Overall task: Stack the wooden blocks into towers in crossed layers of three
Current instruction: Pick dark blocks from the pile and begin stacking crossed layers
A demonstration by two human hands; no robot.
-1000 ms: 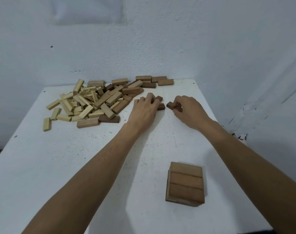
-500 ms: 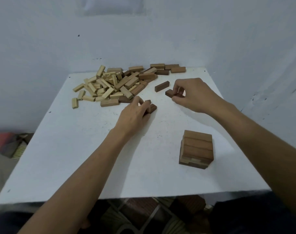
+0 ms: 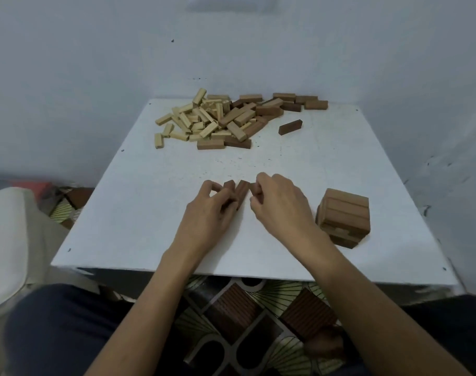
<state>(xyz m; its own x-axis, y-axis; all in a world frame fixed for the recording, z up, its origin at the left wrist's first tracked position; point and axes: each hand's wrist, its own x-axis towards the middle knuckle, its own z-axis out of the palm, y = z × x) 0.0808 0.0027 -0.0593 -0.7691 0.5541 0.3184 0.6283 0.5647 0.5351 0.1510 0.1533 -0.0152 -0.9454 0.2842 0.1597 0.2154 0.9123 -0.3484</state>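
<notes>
Both bare forearms enter from the lower frame edge and converge toward frame centre. Left hand (image 3: 208,213): palm down, knuckles up, fingers curled, thumb and fingertips pinched on something small. Right hand (image 3: 279,203): palm down, just right of the left, fingers bent, tips likewise pinched closed. Hands near each other, not touching.

No text, label or number is readable anywhere
</notes>
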